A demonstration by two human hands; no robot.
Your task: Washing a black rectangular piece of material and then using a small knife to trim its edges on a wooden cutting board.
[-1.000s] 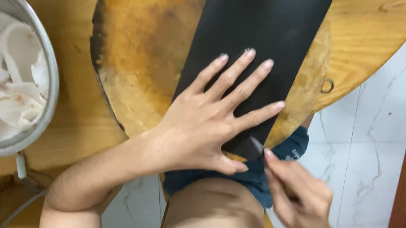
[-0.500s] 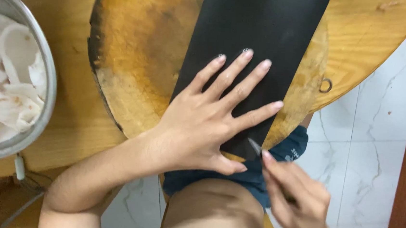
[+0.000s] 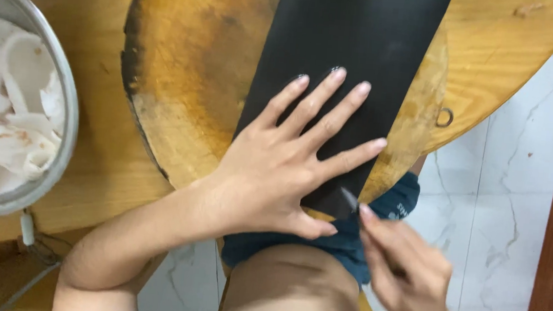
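Left hand (image 3: 281, 175) lay flat with its fingers spread on a long black sheet (image 3: 356, 56), pinning it to the round wooden cutting board (image 3: 189, 89). That sheet ran lengthwise from the board's near edge up and slightly rightward, away from the person, out of the top of the view. Right hand (image 3: 405, 277) was closed around a small blade (image 3: 350, 199), whose tip met the sheet's near right corner. At left, a metal bowl (image 3: 60, 151) held pale pieces (image 3: 2, 127). No labels showed.
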